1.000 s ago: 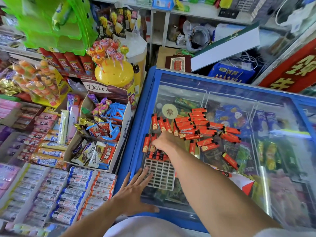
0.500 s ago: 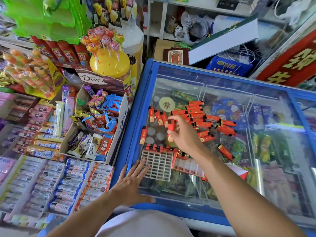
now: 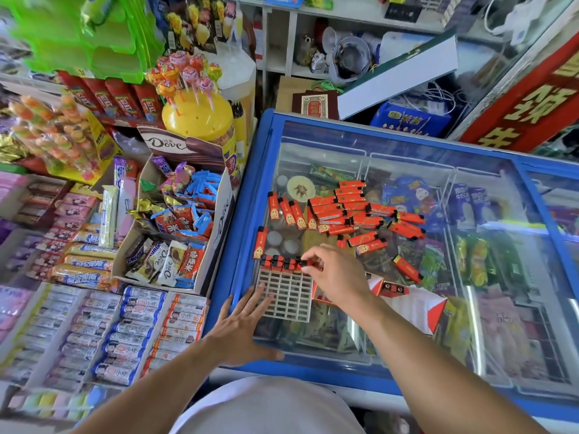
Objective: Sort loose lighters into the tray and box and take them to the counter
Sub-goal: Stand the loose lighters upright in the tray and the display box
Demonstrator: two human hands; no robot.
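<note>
The right hand [image 3: 336, 275], which half a second ago was lifting a lighter [image 3: 308, 262] from the pile [image 3: 347, 211] at one o'clock, is now pinching it into the tray's [image 3: 286, 296] far row. The left hand [image 3: 242, 327], fingers flat, is steadying the tray at seven o'clock; most slots are waiting empty.

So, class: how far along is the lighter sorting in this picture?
Early. Done: one row of lighters stands along the tray's far edge. In hand: the right hand pinches a lighter at that row while the left hand steadies the tray. Left: the loose pile on the freezer lid, then carrying.
</note>
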